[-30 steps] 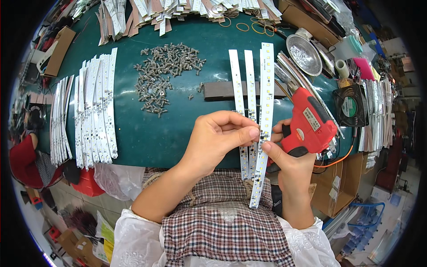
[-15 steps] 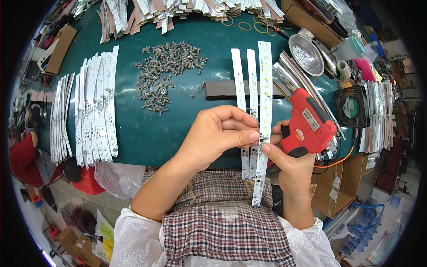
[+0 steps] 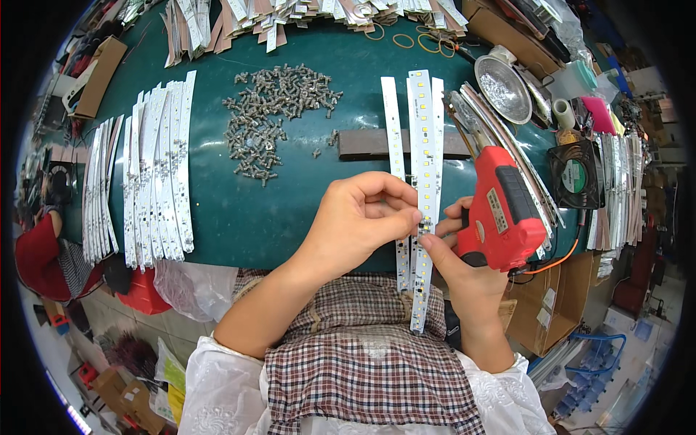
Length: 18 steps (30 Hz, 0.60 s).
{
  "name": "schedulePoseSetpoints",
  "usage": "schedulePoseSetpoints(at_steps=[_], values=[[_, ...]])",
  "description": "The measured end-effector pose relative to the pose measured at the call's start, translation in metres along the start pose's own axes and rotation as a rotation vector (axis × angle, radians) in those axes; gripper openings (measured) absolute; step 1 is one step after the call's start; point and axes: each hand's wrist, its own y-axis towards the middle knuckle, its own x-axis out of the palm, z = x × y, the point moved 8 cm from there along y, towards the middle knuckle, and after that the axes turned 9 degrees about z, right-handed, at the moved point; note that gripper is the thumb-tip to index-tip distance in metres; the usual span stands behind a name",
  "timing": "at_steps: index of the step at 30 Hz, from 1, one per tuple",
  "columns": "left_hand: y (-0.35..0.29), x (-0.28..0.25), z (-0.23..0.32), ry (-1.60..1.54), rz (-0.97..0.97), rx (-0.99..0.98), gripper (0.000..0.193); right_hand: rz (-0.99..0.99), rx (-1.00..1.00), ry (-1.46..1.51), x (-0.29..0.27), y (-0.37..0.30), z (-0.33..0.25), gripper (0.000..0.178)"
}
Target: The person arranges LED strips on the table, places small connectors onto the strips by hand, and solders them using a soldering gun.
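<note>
An LED strip, long and white with a row of yellow LEDs, is raised between my hands. My left hand pinches it at a small component near its middle, thumb against forefinger. My right hand presses its thumb to the strip's edge from the other side. The same right hand's fingers hold a red soldering gun with black parts, its tip pointing away from me. Behind the raised strip, two more LED strips lie across a dark flat bar.
Small metal parts lie heaped on the green table. White strips are laid in rows at left, with more stacked along the back. A metal dish and a black fan stand at right; an orange cord hangs there.
The raised LED strip has shifted left, now overlapping the strips behind it. My right hand and the soldering gun have turned slightly; my left hand stays pinched at the strip.
</note>
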Motion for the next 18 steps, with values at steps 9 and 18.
schedulePoseSetpoints(at_steps=[9,18], values=[[0.012,-0.053,0.005,0.491,0.317,0.137,0.019,0.089,-0.039,-0.019,-0.029,-0.009,0.001,0.038],[-0.002,-0.045,0.031,0.92,0.47,0.342,0.025,-0.176,0.01,-0.259,-0.047,-0.053,0.039,0.034]])
